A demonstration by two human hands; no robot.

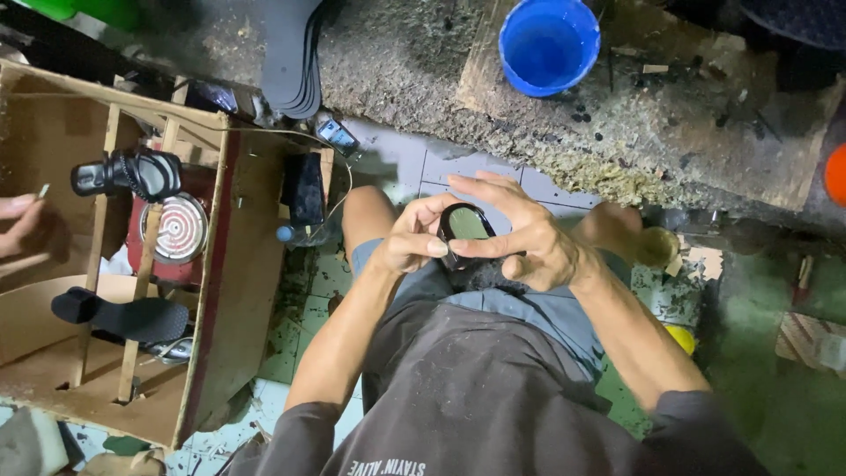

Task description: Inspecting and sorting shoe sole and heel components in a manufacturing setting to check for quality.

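I sit with both hands over my lap, holding a small black shoe sole [465,226] with a pale greenish inner face. My left hand [412,238] grips its left edge, thumb pressed across the front. My right hand [520,231] wraps the right side, fingers spread over the top. Only the upper part of the sole shows between the fingers.
A wooden rack in a cardboard box [211,291] at left holds two black sandals [128,172] [123,317] above a round red heater [174,229]. Another person's hand [19,220] reaches in at the left edge. A blue bucket [548,44] and stacked black soles [291,53] stand ahead.
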